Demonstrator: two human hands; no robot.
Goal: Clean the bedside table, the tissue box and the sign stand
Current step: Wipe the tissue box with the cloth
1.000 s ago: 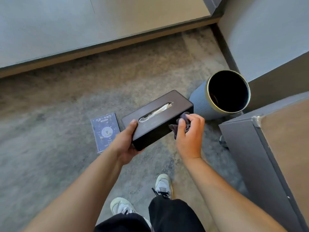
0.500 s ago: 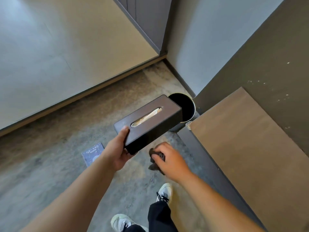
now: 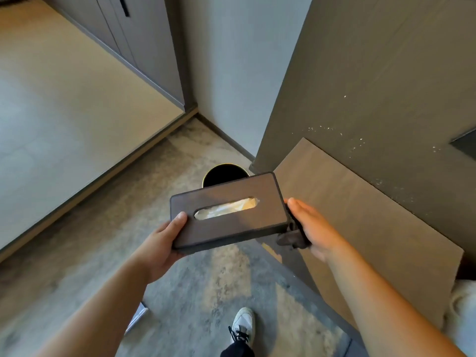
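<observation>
A dark brown tissue box point(image 3: 231, 222) with a slot showing white tissue is held in the air over the carpet. My left hand point(image 3: 164, 240) grips its left end, thumb on top. At the box's right end, my right hand point(image 3: 311, 228) presses a dark cloth point(image 3: 289, 238) against the side. The bedside table point(image 3: 360, 215) with a brown wooden top stands just to the right, beneath my right hand. A corner of the blue sign stand point(image 3: 137, 315) lies on the floor, mostly hidden by my left forearm.
A round dark waste bin point(image 3: 224, 173) stands on the carpet behind the box, next to the table's far corner. A dark wall panel point(image 3: 373, 73) rises behind the table. My shoe point(image 3: 242, 323) is on the carpet below.
The view has swung up and right. My right hand with the cloth has moved from under the box to its right end. The box now sits flatter and nearer the table.
</observation>
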